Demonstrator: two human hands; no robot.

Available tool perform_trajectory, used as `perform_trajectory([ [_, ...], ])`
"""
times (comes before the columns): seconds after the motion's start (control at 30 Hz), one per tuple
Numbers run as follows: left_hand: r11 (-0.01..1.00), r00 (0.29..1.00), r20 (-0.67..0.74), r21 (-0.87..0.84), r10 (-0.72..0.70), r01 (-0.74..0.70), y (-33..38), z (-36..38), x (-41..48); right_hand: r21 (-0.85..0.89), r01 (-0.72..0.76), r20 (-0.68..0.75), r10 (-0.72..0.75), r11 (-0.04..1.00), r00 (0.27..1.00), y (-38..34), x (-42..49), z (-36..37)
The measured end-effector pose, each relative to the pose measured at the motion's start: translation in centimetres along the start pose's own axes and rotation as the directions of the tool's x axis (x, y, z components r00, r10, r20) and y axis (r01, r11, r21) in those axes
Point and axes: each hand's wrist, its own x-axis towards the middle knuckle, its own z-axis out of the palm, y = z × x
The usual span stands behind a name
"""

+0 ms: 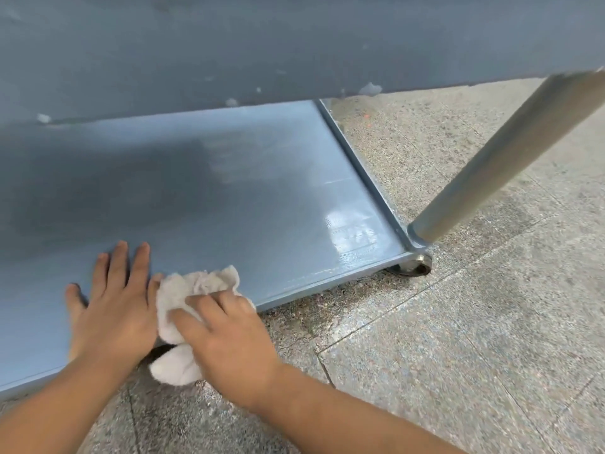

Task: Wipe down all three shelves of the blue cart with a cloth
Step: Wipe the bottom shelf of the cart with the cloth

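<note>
On the bottom shelf (229, 198) of the blue cart, smooth painted metal with a raised lip and a wet sheen near its right corner, I see a crumpled off-white terry cloth (183, 290) draped over the front edge. My right hand (226, 335) presses on it, fingers (188, 319) curled and holding the cloth. My left hand (114, 309) lies flat just beside it, fingers spread wide on the shelf. A round grey post (510, 155) rises at the corner above a caster (414, 265) on speckled stone floor (458, 339).
</note>
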Motion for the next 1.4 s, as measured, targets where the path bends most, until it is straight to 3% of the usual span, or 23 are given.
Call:
perform_trajectory([
  [0.1,0.999,1.000,0.005,-0.044,-0.029,0.029,0.4,-0.3,-0.1,-0.044,-0.002,-0.022,0.001,0.999,1.000,3.7,-2.4,-1.9],
  [0.23,0.999,1.000,0.017,-0.040,-0.021,0.022,0.5,-0.4,-0.3,-0.113,-0.182,-0.120,0.168,0.977,0.978,11.5,-6.1,-6.3],
  [0.37,0.998,0.998,0.044,-0.050,-0.034,0.036,0.7,-0.7,-0.4,-0.212,-0.279,-0.118,0.258,0.937,0.959,18.6,-9.3,-10.9],
  [0.5,0.998,0.999,0.036,-0.053,-0.020,0.022,0.9,-0.6,-0.3,-0.263,-0.294,-0.059,0.288,0.919,0.956,19.8,-9.8,-12.2],
  [0.6,0.999,0.999,0.047,-0.038,-0.005,0.007,0.6,-0.6,-0.3,-0.302,-0.393,0.003,0.413,0.868,0.911,18.0,-8.6,-12.6],
  [0.73,0.998,0.973,0.229,-0.063,0.002,0.013,0.2,-2.4,0.7,-0.510,-0.362,0.216,0.524,0.780,0.824,15.1,-6.1,-16.3],
  [0.83,0.995,0.895,0.439,-0.091,0.072,-0.035,-0.6,-6.0,0.7,-0.526,-0.387,0.208,0.556,0.757,0.805,12.3,-5.0,-21.0],
  [0.9,0.988,0.837,0.530,-0.128,0.137,-0.081,-0.5,-9.2,-1.0,-0.429,-0.391,0.246,0.521,0.814,0.817,10.2,-4.6,-24.8],
  [1.0,0.947,0.797,0.565,-0.320,0.215,-0.028,0.8,-15.5,-6.2,-0.130,-0.416,0.261,0.436,0.900,0.861,6.1,-4.1,-30.5],
  [1.1,0.824,0.778,0.539,-0.564,0.323,0.049,3.9,-24.1,-11.4,0.158,-0.451,0.209,0.417,0.878,0.885,0.2,-2.7,-35.7],
  [1.27,0.630,0.816,0.428,-0.770,0.389,0.104,7.3,-42.1,-18.2,0.552,-0.445,0.321,0.313,0.705,0.894,-11.5,0.9,-45.8],
  [1.4,0.632,0.886,0.276,-0.775,0.373,-0.024,6.9,-56.8,-22.3,0.770,-0.517,0.489,0.174,0.374,0.855,-20.3,3.4,-56.1],
])
